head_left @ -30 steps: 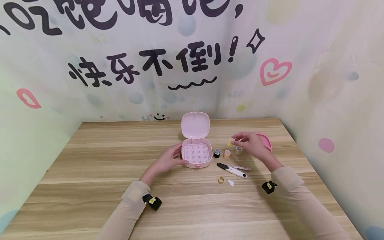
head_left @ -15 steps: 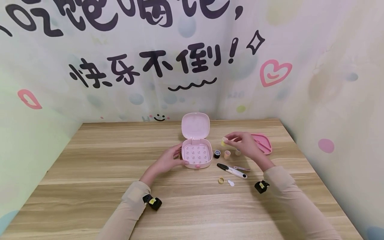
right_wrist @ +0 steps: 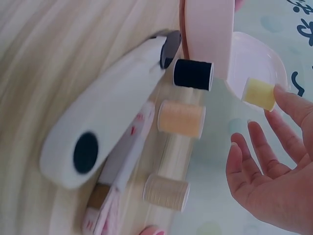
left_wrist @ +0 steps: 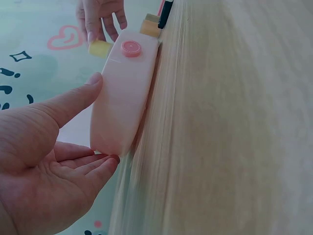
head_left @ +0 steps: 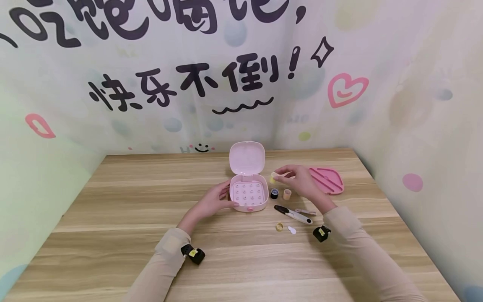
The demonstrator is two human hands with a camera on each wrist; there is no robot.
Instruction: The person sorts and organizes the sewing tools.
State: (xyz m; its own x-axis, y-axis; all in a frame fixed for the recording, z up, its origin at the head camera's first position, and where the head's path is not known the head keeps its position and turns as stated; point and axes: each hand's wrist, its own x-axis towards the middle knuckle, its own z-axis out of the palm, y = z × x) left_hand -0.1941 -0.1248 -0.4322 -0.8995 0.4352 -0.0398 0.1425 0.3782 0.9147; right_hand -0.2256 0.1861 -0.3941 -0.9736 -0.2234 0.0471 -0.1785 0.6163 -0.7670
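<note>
- Yellow thread is winding round a little spool (right_wrist: 259, 94), and the right hand (head_left: 302, 181) is pinching it narrowly by thumb and fingertip — holding it up off the table, just right of the box.
- The other fingers of that hand are bending loosely and holding nothing.
- The left hand (head_left: 212, 202) is holding the pale pink box (left_wrist: 122, 93) by its left side, with the thumb at the front and fingers farther back.
- That box is looking like smooth, shiny plastic with round corners, and a round pink button (left_wrist: 131, 48) is sticking out in front.
- Its lid (head_left: 247, 157) is standing up behind, and small pegs (head_left: 244, 191) are poking up in rows inside.
- A black spool (right_wrist: 191, 74), a peach spool (right_wrist: 181, 119) and a tan spool (right_wrist: 166, 192) are standing upright in a line to the right of the box.
- A long white tool (right_wrist: 102, 112) with a black end is lying near them, beside a thin folded strip (right_wrist: 122, 147).
- A gold ring (head_left: 279, 227) and a flat white piece (head_left: 292, 230) are lying closer to the person.
- A darker pink tray (head_left: 329, 182) with ridges is resting past the right hand — all on a stripy wood-look table (head_left: 226, 260).
</note>
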